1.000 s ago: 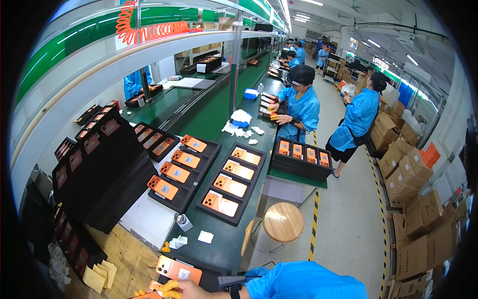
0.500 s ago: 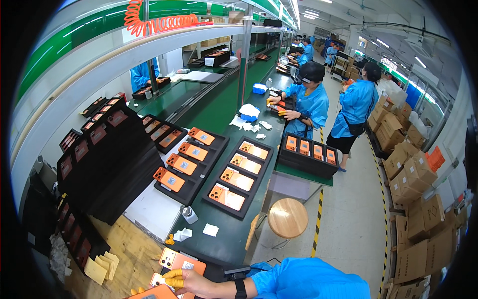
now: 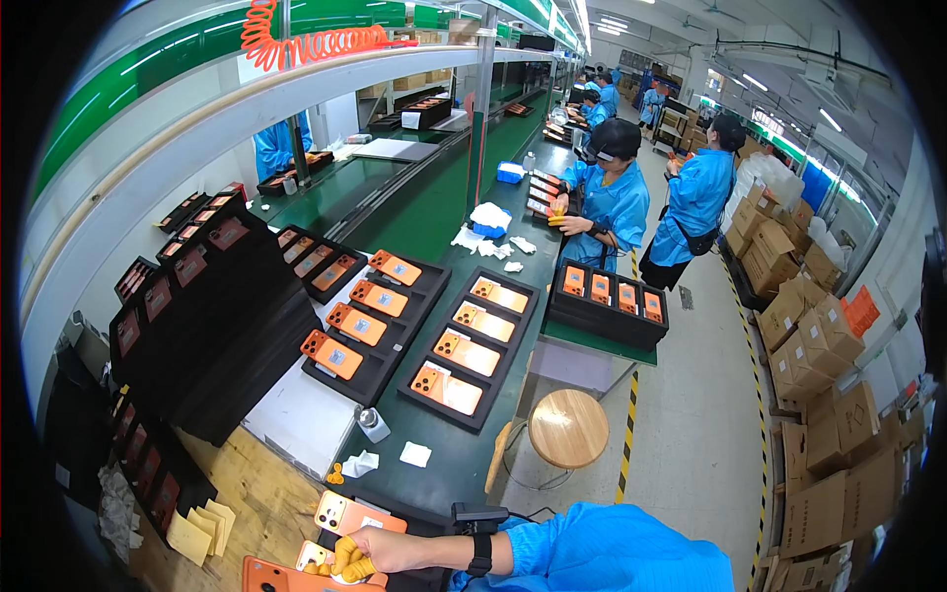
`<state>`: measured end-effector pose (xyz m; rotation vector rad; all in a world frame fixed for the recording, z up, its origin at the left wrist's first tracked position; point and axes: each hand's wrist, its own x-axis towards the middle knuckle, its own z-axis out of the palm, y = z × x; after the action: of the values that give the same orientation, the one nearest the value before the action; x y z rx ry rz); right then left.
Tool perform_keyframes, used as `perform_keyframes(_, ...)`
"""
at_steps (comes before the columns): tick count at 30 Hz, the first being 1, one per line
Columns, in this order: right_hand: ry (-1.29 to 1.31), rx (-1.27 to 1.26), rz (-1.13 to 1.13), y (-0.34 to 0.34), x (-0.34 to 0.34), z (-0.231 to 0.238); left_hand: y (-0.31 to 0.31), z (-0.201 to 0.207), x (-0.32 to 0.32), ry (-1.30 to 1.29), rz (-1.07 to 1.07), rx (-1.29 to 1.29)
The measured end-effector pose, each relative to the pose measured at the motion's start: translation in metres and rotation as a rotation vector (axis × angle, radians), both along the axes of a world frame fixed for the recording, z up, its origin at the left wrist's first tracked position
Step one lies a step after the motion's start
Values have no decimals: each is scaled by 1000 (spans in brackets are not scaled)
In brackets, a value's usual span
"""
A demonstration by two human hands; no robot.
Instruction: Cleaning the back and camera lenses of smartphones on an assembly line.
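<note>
My right hand (image 3: 380,551), with yellow finger cots, reaches over orange phones at the lower edge. Its fingers are bent and pressed together over a phone with a pale camera area (image 3: 308,555); whatever they hold is hidden, though a bit of white shows under them. Yellow fingertips (image 3: 317,568) beside it seem to belong to my left hand, the rest of which is hidden or out of view. Just beyond lies another orange phone (image 3: 340,511), camera end to the left, in a black tray. A further orange phone (image 3: 268,572) sits nearest the lower edge, partly cut off.
Black trays of orange phones (image 3: 464,352) stand on the green bench, with a small bottle (image 3: 373,424) and white wipes (image 3: 415,454). A stack of black trays (image 3: 212,326) rises at left. A wooden stool (image 3: 569,428) stands right of the bench. Co-workers in blue (image 3: 614,197) work farther along.
My right hand has shifted slightly, its fingers now curled more tightly. The nearest phone has moved up and left. Farther along, a co-worker's hands have moved, uncovering more of a tray.
</note>
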<state>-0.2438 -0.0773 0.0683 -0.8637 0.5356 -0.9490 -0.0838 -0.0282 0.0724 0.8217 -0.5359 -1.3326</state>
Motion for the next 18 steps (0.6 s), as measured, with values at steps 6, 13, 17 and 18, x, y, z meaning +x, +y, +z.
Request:
perform_keyframes(6,75,-193,-76,-1,5,-7,-4,18,-17,-105,-30,-85)
perform_keyframes(13,381,-201,-214,14,-13,35,22,33,-15,87,-403,-34)
perform_keyframes(17,156,-57,-200,7,-11,24,19,0,0,-372,-556,-244)
perform_keyframes(18,113,-47,-161,4,-7,20,21,-3,0,-421,-505,-230)
